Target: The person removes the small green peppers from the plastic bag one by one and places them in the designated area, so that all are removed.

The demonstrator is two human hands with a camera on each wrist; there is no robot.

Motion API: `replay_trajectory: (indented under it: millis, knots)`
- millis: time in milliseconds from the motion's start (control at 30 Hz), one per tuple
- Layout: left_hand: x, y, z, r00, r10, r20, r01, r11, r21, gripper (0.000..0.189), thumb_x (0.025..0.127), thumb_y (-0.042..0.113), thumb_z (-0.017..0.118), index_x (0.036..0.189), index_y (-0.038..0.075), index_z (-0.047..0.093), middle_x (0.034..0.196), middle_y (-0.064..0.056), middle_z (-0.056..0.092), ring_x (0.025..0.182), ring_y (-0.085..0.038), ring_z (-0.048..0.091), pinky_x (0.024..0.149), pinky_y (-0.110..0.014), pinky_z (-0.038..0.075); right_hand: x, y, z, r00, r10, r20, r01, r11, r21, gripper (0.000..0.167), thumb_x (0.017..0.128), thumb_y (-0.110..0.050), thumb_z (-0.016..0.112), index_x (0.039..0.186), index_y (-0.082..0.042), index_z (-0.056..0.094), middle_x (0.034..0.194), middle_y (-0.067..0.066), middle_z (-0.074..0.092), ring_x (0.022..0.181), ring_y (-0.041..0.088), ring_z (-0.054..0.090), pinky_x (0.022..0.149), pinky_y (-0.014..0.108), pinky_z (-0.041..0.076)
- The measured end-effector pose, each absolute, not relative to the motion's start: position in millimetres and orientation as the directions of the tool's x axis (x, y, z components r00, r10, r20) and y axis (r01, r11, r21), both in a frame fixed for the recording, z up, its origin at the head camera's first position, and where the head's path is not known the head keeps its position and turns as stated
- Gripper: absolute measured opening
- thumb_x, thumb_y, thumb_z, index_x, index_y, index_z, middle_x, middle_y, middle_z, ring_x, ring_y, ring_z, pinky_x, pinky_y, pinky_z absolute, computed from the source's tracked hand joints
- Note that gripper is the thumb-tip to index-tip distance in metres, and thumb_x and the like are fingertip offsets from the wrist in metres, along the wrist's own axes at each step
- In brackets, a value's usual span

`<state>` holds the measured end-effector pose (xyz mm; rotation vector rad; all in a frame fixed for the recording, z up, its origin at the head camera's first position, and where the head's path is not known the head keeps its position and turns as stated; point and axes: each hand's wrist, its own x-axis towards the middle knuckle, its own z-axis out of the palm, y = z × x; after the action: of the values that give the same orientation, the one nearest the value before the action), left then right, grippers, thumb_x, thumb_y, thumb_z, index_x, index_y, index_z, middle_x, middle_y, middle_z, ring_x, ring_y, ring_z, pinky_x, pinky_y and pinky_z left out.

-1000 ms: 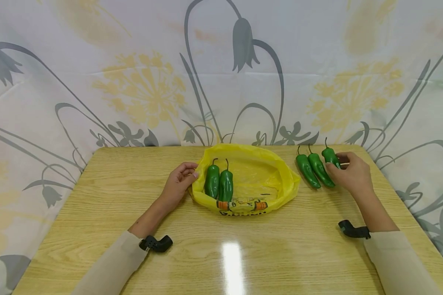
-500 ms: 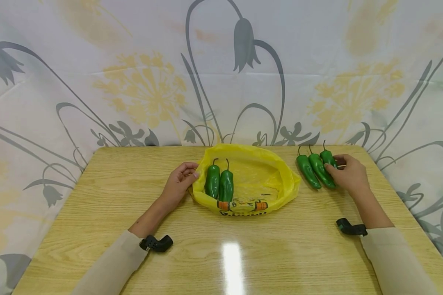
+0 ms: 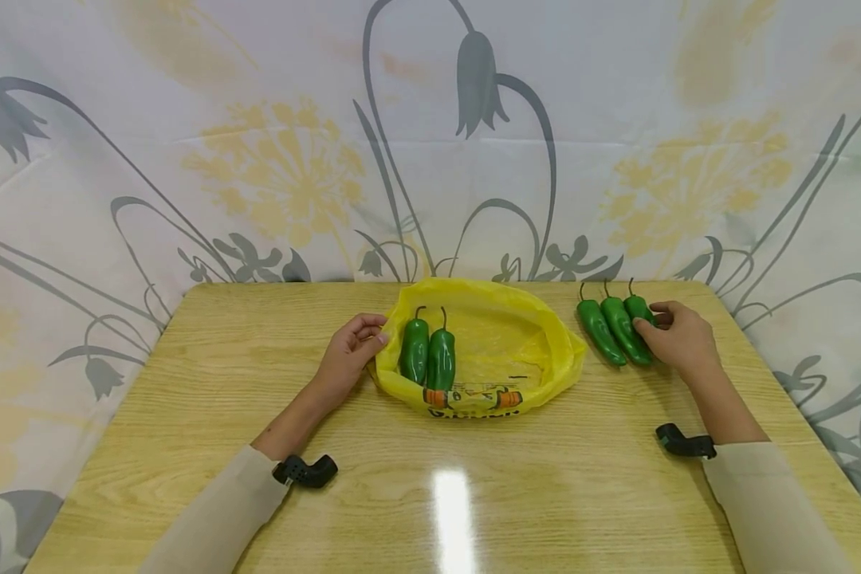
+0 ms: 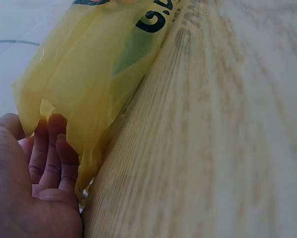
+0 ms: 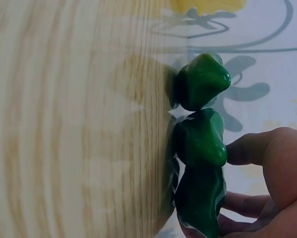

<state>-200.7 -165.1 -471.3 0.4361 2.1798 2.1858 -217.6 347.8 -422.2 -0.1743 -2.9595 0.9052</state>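
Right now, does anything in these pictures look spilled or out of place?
Nothing stands out: two green peppers lie in the yellow bag, three more peppers lie together at the right hand, and no spill shows.

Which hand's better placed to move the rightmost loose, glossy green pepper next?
Right, likely: the right hand grips that green pepper; the left hand holds the yellow plastic bag farther left.

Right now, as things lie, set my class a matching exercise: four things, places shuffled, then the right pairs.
1. yellow plastic bag
2. bare right hand
3. pale wooden table
4. grey and yellow floral backdrop

A. behind the table
B. at the right end of three glossy green peppers
C. beneath the bag
D. with two more green peppers inside

Pairs: 1-D, 2-B, 3-C, 4-A
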Motion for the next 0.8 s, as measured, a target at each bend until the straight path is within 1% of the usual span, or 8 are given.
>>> replay_trajectory:
  millis: [200, 367, 533, 800]
  knots:
    - [-202.2, -164.4, -471.6, -0.961, 0.21, 0.178, 0.176, -0.025, 0.984, 0.03, 0.107, 0.004, 0.059, 0.134, -0.01, 0.057, 0.108, -0.006, 0.064, 0.097, -0.009, 0.063, 0.084, -0.019, 0.052, -217.7, 349.9, -420.7, -0.994, 0.111, 0.011, 0.087, 0.838, -0.539, 0.064, 0.11, -0.035, 0.052, 0.149, 0.015, 0.045, 0.135, 0.041, 0.055, 0.123, 0.056, 0.055, 0.097, 0.067, 0.049]
    - [-202.4, -164.4, -471.6, -0.962, 0.208, 0.175, 0.174, -0.023, 0.985, 0.03, 0.107, 0.003, 0.059, 0.134, -0.01, 0.057, 0.107, -0.006, 0.064, 0.095, -0.009, 0.063, 0.083, -0.019, 0.052, -216.5, 348.7, -416.9, -0.993, 0.111, 0.031, 0.076, 0.836, -0.544, 0.065, 0.109, -0.034, 0.052, 0.15, 0.015, 0.044, 0.138, 0.041, 0.053, 0.125, 0.057, 0.054, 0.096, 0.067, 0.049]
    - [-202.5, -164.6, -471.3, -0.962, 0.208, 0.177, 0.177, -0.018, 0.984, 0.03, 0.107, 0.003, 0.059, 0.134, -0.01, 0.057, 0.107, -0.006, 0.065, 0.094, -0.009, 0.063, 0.082, -0.019, 0.052, -212.8, 339.8, -406.8, -0.991, 0.089, 0.099, 0.021, 0.839, -0.544, 0.06, 0.108, -0.031, 0.053, 0.146, 0.015, 0.049, 0.134, 0.041, 0.054, 0.123, 0.056, 0.054, 0.096, 0.067, 0.048]
    - [-202.0, -164.6, -471.5, -0.965, 0.204, 0.166, 0.165, -0.024, 0.986, 0.03, 0.107, 0.003, 0.059, 0.134, -0.01, 0.056, 0.106, -0.005, 0.065, 0.093, -0.009, 0.063, 0.082, -0.019, 0.052, -200.9, 307.2, -387.8, -0.984, 0.016, 0.177, -0.095, 0.795, -0.599, 0.054, 0.108, -0.027, 0.057, 0.144, 0.013, 0.054, 0.133, 0.037, 0.058, 0.119, 0.055, 0.058, 0.099, 0.065, 0.049]
